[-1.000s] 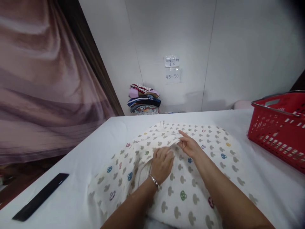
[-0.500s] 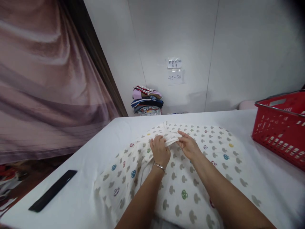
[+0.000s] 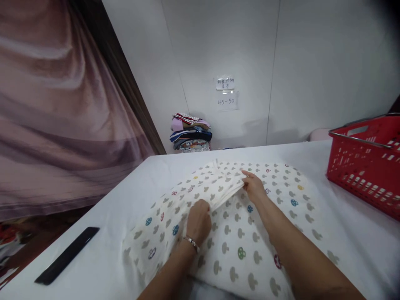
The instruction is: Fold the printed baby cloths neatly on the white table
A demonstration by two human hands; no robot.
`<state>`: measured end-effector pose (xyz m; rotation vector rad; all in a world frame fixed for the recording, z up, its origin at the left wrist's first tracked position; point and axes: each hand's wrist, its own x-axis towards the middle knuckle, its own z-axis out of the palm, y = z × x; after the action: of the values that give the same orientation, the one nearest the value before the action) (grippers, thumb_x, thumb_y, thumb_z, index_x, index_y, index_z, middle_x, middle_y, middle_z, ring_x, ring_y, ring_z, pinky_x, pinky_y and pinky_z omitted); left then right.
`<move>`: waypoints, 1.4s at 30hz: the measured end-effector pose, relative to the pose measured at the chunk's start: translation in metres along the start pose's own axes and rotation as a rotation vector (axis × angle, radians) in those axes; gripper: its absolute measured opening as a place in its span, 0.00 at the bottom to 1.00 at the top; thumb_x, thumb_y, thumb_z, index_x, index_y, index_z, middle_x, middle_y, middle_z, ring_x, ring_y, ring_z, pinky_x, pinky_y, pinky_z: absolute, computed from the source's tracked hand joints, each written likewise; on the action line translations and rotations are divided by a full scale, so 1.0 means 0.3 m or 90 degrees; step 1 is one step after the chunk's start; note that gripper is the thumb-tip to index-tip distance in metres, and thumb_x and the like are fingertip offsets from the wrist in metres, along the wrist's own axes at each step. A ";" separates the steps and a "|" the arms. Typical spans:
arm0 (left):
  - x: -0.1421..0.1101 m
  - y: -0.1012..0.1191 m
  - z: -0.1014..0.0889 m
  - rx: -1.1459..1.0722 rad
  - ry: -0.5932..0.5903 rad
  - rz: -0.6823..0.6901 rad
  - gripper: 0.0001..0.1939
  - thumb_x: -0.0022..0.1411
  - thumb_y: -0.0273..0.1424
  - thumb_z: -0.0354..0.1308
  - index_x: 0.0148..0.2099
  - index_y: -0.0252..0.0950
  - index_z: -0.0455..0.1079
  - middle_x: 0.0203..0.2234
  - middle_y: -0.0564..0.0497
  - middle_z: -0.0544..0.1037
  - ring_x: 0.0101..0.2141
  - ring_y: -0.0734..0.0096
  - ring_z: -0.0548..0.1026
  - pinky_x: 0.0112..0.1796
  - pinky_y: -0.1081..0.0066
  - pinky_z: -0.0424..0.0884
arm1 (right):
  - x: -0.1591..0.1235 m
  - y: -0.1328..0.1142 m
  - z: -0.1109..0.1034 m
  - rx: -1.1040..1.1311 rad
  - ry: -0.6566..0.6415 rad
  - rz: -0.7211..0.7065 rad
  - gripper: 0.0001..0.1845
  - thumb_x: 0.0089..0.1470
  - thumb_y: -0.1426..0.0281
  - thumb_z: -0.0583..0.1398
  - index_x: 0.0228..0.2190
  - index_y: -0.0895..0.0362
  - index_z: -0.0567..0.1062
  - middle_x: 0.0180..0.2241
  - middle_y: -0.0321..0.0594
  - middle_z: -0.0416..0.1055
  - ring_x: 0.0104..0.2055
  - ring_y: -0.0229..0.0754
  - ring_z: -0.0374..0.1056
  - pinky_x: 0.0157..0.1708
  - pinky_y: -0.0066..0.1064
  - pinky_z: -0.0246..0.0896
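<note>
A white cloth point(image 3: 233, 246) printed with grey and coloured mushrooms lies spread and partly rumpled before me. My right hand point(image 3: 253, 186) pinches a white-bound edge of it between thumb and fingers, raised a little above the rest. Lower and to the left, my left hand point(image 3: 199, 221) is closed on the same edge, its fingertips mostly hidden behind the back of the hand. Between both hands the edge runs taut and slanting. A bracelet point(image 3: 191, 243) circles my left wrist.
A red plastic basket point(image 3: 364, 166) with a metal handle stands at the right on the white table point(image 3: 125, 196). A black flat strip point(image 3: 67, 255) lies at the left. Folded clothes point(image 3: 190, 133) are stacked beyond the far edge, below paper signs point(image 3: 227, 101). A pink curtain point(image 3: 56, 116) hangs left.
My left hand has moved down and left along the cloth's edge, away from my right hand, which has shifted slightly right. The edge between them is now longer and straighter.
</note>
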<state>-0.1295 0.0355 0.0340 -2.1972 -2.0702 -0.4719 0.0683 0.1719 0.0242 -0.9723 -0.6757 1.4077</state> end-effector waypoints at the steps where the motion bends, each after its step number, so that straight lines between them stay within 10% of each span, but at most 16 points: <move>1: -0.010 0.003 0.007 0.000 -0.041 0.038 0.12 0.45 0.17 0.47 0.32 0.37 0.61 0.32 0.49 0.69 0.36 0.67 0.66 0.37 0.68 0.60 | 0.013 0.008 -0.017 -0.089 0.009 -0.033 0.23 0.35 0.80 0.54 0.38 0.60 0.72 0.28 0.37 0.71 0.28 0.39 0.67 0.26 0.26 0.64; 7: 0.000 0.010 0.028 -0.077 -0.171 0.063 0.13 0.55 0.33 0.53 0.44 0.37 0.64 0.33 0.50 0.72 0.37 0.66 0.69 0.38 0.69 0.61 | 0.066 0.039 -0.095 -0.525 -0.008 -0.182 0.25 0.36 0.81 0.51 0.38 0.58 0.75 0.41 0.40 0.71 0.46 0.44 0.63 0.49 0.33 0.55; 22: 0.077 0.043 0.061 -0.190 -0.205 0.068 0.08 0.58 0.35 0.50 0.35 0.39 0.68 0.34 0.53 0.71 0.36 0.72 0.69 0.36 0.73 0.62 | 0.057 0.007 -0.109 -0.445 -0.082 0.003 0.28 0.43 0.78 0.54 0.49 0.60 0.67 0.32 0.43 0.71 0.24 0.37 0.66 0.21 0.25 0.60; 42: 0.057 0.107 0.064 -0.042 -0.211 0.149 0.10 0.62 0.31 0.42 0.35 0.39 0.65 0.34 0.51 0.70 0.35 0.71 0.68 0.33 0.72 0.61 | 0.032 -0.010 -0.090 -0.387 -0.073 0.025 0.29 0.43 0.81 0.52 0.50 0.60 0.66 0.30 0.41 0.70 0.20 0.34 0.61 0.19 0.23 0.57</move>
<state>-0.0941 0.0546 0.0254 -2.6698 -1.9180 -0.1648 0.0941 0.1775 0.0123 -1.3832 -1.2178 1.3207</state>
